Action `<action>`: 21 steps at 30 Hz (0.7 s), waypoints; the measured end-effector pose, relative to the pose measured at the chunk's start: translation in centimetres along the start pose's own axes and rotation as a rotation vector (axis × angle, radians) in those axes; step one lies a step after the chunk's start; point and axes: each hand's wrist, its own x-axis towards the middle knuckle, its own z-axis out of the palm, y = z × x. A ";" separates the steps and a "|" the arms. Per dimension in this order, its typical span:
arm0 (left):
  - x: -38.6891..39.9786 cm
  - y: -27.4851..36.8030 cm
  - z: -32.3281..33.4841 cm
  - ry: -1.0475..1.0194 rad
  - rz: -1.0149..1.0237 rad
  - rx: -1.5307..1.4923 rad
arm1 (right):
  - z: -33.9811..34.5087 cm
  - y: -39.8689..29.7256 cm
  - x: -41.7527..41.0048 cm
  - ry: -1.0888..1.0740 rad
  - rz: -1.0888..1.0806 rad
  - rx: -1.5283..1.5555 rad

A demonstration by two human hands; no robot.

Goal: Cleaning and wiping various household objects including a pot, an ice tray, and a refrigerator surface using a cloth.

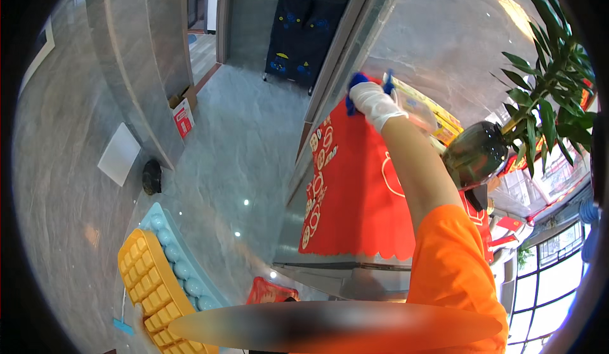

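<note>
My right hand, in a white glove, reaches out to the far end of a red cloth cover with printed figures and a scalloped edge. Bunched in its fingers is a blue cloth; the fingertips are hidden by it. Close beside the wrist lie a clear plastic container and a yellow box. A dark glass vase with a leafy green plant stands to the right of my forearm. My left hand is out of view.
A grey cabinet or counter carries the red cover. Yellow and light blue moulded pieces are at lower left. A dark fabric-covered rack on wheels stands beyond the doorway. Red plastic item, cardboard box and white board also show.
</note>
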 end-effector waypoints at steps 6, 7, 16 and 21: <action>0.4 -1.1 -1.4 -0.147 0.336 0.437 | 2.8 -1.2 -10.2 0.070 -0.681 -0.643; 0.6 -1.3 -1.6 -0.124 0.325 0.447 | 1.7 -1.0 -13.4 -0.004 -0.745 -0.507; 2.4 -1.6 3.8 -0.240 0.348 0.332 | 3.9 12.5 -23.1 0.344 -0.585 -0.353; 2.6 -0.1 5.4 -0.241 -0.165 -0.327 | 4.0 11.4 -35.7 0.109 -0.629 -0.077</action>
